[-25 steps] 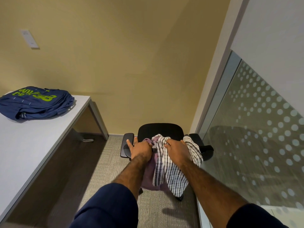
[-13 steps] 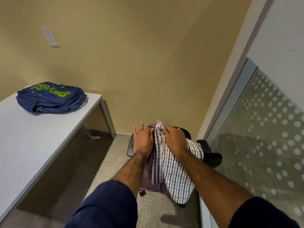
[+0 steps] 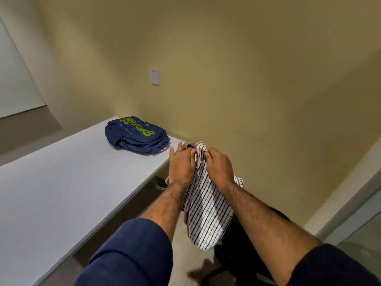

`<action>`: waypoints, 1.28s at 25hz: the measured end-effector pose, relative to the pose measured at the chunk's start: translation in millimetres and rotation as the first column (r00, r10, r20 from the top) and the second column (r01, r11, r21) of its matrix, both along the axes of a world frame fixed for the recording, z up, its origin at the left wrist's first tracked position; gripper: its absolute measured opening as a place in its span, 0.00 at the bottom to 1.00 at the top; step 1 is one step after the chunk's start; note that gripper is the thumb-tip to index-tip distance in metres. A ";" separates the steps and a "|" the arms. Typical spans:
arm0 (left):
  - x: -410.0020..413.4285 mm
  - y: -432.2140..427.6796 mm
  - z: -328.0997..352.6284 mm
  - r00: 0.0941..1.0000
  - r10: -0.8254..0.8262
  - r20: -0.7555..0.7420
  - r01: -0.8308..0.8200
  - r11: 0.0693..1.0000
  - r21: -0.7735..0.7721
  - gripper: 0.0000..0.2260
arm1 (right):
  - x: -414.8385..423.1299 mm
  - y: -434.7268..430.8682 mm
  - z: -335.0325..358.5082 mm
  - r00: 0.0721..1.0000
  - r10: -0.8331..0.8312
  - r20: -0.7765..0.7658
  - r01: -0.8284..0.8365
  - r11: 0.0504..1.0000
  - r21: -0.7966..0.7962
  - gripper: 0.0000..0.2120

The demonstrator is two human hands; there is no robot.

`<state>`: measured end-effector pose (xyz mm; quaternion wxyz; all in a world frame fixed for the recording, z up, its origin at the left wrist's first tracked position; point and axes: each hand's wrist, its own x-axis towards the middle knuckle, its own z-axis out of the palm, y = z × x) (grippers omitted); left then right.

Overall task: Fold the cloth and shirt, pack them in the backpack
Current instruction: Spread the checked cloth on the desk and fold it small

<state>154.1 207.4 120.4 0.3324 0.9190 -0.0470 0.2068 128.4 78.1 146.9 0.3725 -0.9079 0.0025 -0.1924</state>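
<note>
A white shirt with black stripes (image 3: 206, 211) hangs in the air between my forearms, off the table's right edge. My right hand (image 3: 217, 166) grips its bunched top. My left hand (image 3: 181, 165) holds the same bundle from the left, index finger sticking out straight. A purple cloth (image 3: 190, 145) peeks out at the top between the hands and is mostly hidden behind the shirt. The navy backpack (image 3: 137, 135) with green lettering lies flat at the far corner of the white table (image 3: 61, 182).
A black office chair (image 3: 243, 234) stands on the carpet below my right forearm. A beige wall with a white switch plate (image 3: 154, 76) is behind the table. A glass partition (image 3: 362, 234) runs along the right.
Both hands lifted the shirt and cloth off the chair and carried them up and left toward the table. My view turned left, so the backpack now sits nearer the middle.
</note>
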 end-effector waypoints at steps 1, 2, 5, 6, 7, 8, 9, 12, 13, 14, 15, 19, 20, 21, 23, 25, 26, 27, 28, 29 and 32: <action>6.7 23.1 10.1 1.000 0.028 0.006 -0.028 0.999 -0.025 0.19 | 15.0 24.8 5.1 0.999 0.030 0.019 -0.030 1.000 -0.003 0.09; 13.1 44.9 18.8 0.999 0.049 0.007 -0.049 0.997 -0.064 0.19 | 27.8 48.5 10.6 0.998 0.058 0.036 -0.059 0.998 0.003 0.09; 32.3 110.2 33.9 0.994 0.106 0.033 -0.096 0.970 -0.224 0.20 | 60.3 121.3 25.8 0.986 0.144 0.081 -0.149 0.987 0.055 0.09; 38.3 133.9 37.2 0.991 0.130 0.042 -0.115 0.959 -0.259 0.22 | 70.0 147.8 30.2 0.981 0.173 0.088 -0.179 0.981 0.071 0.09; 42.8 155.7 41.3 0.987 0.154 0.051 -0.134 0.951 -0.280 0.23 | 78.7 172.0 33.8 0.976 0.196 0.090 -0.204 0.976 0.081 0.09; 47.0 177.8 45.2 0.982 0.181 0.058 -0.156 0.943 -0.295 0.24 | 85.9 195.4 38.0 0.971 0.220 0.091 -0.227 0.970 0.083 0.09; 51.0 201.3 49.6 0.976 0.211 0.060 -0.184 0.936 -0.301 0.24 | 93.6 219.2 42.0 0.965 0.247 0.091 -0.255 0.963 0.084 0.10; 62.8 271.0 58.5 0.943 0.322 0.080 -0.287 0.914 -0.285 0.19 | 112.3 290.5 54.9 0.927 0.367 0.074 -0.371 0.927 0.061 0.09; 65.9 291.4 60.6 0.927 0.363 0.093 -0.323 0.900 -0.291 0.17 | 116.8 313.0 58.4 0.911 0.406 0.069 -0.410 0.911 0.051 0.08; 69.3 311.5 62.9 0.909 0.405 0.101 -0.359 0.881 -0.307 0.16 | 121.1 335.6 60.8 0.894 0.444 0.063 -0.447 0.893 0.045 0.07; 71.6 328.9 65.5 0.890 0.444 0.103 -0.392 0.861 -0.323 0.16 | 125.5 356.1 62.0 0.876 0.478 0.060 -0.481 0.876 0.042 0.06; 82.0 406.7 72.4 0.824 0.558 0.102 -0.500 0.800 -0.331 0.15 | 150.1 439.8 62.5 0.792 0.607 0.062 -0.610 0.792 0.035 0.07; 83.6 424.6 72.3 0.808 0.579 0.107 -0.522 0.789 -0.324 0.15 | 156.0 458.8 62.6 0.768 0.636 0.066 -0.639 0.769 0.016 0.08; 85.8 444.5 71.9 0.783 0.611 0.113 -0.557 0.771 -0.308 0.15 | 162.9 480.9 61.9 0.740 0.669 0.069 -0.670 0.742 -0.002 0.09; 91.4 482.2 71.3 0.724 0.679 0.120 -0.632 0.723 -0.281 0.14 | 175.8 520.9 62.9 0.672 0.737 0.078 -0.738 0.675 -0.020 0.10; 96.3 521.6 72.8 0.658 0.746 0.102 -0.702 0.657 -0.275 0.15 | 188.3 563.2 66.9 0.588 0.805 0.085 -0.806 0.591 -0.028 0.11; 97.7 542.0 74.3 0.621 0.778 0.099 -0.736 0.622 -0.268 0.15 | 194.0 585.7 69.8 0.543 0.835 0.090 -0.835 0.548 -0.043 0.11; 98.0 561.1 74.6 0.590 0.801 0.102 -0.761 0.594 -0.262 0.15 | 199.0 605.9 71.6 0.507 0.857 0.092 -0.856 0.513 -0.061 0.11; 97.6 580.3 74.9 0.565 0.818 0.107 -0.781 0.572 -0.250 0.15 | 202.2 624.0 74.6 0.475 0.875 0.091 -0.873 0.481 -0.078 0.11; 97.2 598.4 75.1 0.543 0.833 0.109 -0.799 0.552 -0.240 0.15 | 205.5 642.3 75.8 0.448 0.890 0.084 -0.887 0.454 -0.084 0.10; 105.0 650.3 79.1 0.493 0.859 0.136 -0.827 0.511 -0.235 0.15 | 220.0 698.8 80.4 0.379 0.921 0.092 -0.916 0.388 -0.101 0.09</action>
